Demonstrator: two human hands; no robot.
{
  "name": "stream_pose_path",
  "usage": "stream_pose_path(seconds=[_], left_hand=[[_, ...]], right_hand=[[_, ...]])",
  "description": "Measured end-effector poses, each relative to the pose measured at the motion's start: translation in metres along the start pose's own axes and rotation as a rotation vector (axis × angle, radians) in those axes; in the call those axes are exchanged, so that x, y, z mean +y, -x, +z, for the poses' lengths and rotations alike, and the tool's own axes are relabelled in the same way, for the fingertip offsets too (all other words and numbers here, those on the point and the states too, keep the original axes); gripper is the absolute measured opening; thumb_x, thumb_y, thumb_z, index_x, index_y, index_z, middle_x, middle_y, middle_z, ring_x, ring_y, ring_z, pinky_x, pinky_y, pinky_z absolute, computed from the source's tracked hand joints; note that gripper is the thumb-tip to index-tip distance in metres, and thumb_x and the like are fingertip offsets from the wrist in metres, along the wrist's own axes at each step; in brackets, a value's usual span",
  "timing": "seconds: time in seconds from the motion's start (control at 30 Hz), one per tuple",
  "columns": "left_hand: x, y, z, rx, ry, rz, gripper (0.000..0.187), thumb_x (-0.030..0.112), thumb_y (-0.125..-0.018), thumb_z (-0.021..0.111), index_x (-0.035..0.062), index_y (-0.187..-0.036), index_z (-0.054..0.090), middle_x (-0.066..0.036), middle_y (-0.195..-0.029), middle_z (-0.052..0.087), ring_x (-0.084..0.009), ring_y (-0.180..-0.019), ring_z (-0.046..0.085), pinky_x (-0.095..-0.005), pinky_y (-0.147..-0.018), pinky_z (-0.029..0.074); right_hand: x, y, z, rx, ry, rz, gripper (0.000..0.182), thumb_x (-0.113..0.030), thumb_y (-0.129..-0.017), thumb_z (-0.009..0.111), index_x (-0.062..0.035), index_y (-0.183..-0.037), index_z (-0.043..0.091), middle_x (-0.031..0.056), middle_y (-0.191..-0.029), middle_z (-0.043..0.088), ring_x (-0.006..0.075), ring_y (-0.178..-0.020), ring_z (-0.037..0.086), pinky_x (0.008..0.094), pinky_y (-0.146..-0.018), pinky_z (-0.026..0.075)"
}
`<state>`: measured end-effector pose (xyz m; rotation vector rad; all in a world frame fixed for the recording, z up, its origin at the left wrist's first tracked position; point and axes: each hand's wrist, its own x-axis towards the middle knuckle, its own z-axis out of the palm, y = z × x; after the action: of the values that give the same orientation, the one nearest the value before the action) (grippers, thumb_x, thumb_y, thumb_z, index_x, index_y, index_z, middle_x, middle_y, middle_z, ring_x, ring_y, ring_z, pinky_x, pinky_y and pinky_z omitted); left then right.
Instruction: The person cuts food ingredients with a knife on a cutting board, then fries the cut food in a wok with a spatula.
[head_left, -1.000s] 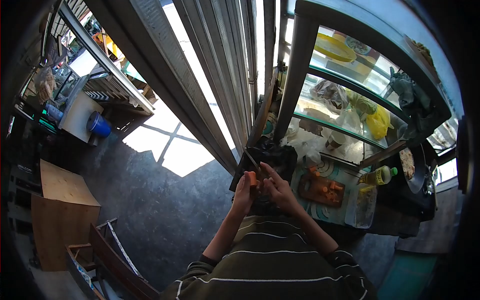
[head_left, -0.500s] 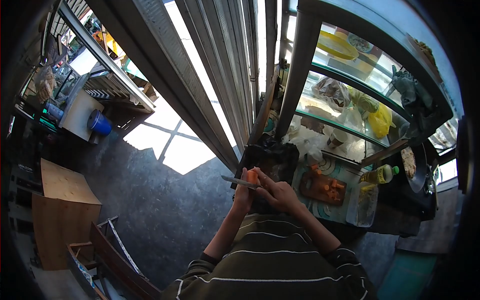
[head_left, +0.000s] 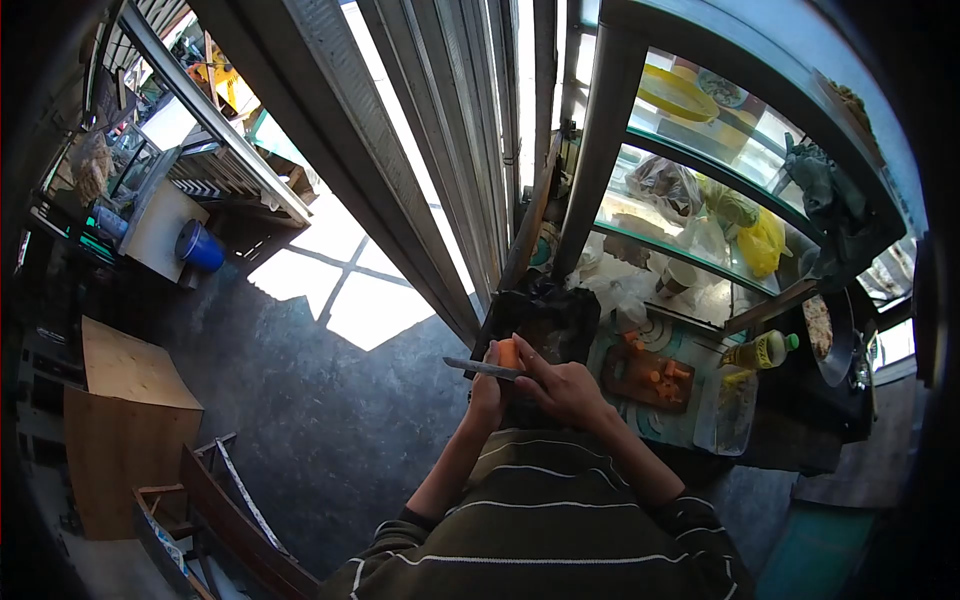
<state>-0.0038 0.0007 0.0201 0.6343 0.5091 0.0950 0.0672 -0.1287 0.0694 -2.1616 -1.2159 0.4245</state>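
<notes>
My left hand (head_left: 485,397) is closed around an orange piece of carrot (head_left: 508,353), held upright in front of my body. My right hand (head_left: 568,388) grips a knife (head_left: 474,367), its blade pointing left across the near side of the carrot. The right fingertips also touch the carrot's top and side. Beneath and just beyond both hands is a container lined with a black plastic bag (head_left: 560,308). To the right, several carrot pieces (head_left: 668,384) lie on a brown cutting board (head_left: 622,376).
A clear plastic tub (head_left: 724,415) and an oil bottle with a green cap (head_left: 757,350) stand right of the board. Farther right sits a dark wok (head_left: 838,345). A glass cabinet (head_left: 690,240) rises behind the counter. Corrugated metal sheeting (head_left: 430,130) stands ahead.
The carrot piece has turned slightly in my left hand, and the knife blade has shifted a little lower. Both hands otherwise keep nearly the same place.
</notes>
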Motion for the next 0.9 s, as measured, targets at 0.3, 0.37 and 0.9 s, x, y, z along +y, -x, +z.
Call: stream_pose_path(seconds=[0.3,0.37,0.9], left_hand=[[0.000,0.001,0.008,0.089,-0.083,0.055,0.037,0.041,-0.088,0.036,0.0075,-0.086,0.049,-0.002,-0.070,0.051,-0.0099,-0.061,0.052,-0.0227,-0.057,0.043],[-0.001,0.002,0.010,0.089,-0.146,0.126,0.037,0.041,-0.088,0.035,0.0069,-0.092,0.049,-0.002,-0.074,0.051,-0.0091,-0.063,0.051,-0.0219,-0.058,0.043],[-0.009,0.001,0.001,0.054,-0.461,0.404,0.034,0.035,-0.090,0.033,0.0052,-0.102,0.045,-0.004,-0.088,0.050,-0.0105,-0.082,0.051,-0.0235,-0.070,0.044]], right_hand=[[0.000,0.001,0.002,0.029,0.024,-0.017,0.053,-0.040,-0.084,0.041,-0.0147,-0.129,0.026,0.0165,-0.058,0.054,0.0343,-0.053,0.055,0.0420,-0.047,0.042],[-0.003,0.002,0.002,0.042,0.046,-0.001,0.053,-0.040,-0.084,0.041,-0.0145,-0.128,0.027,0.0157,-0.057,0.054,0.0341,-0.052,0.055,0.0419,-0.046,0.042],[-0.009,0.001,-0.003,0.074,0.012,0.027,0.047,-0.035,-0.084,0.042,-0.0197,-0.126,0.030,0.0140,-0.061,0.056,0.0330,-0.053,0.056,0.0411,-0.046,0.042]])
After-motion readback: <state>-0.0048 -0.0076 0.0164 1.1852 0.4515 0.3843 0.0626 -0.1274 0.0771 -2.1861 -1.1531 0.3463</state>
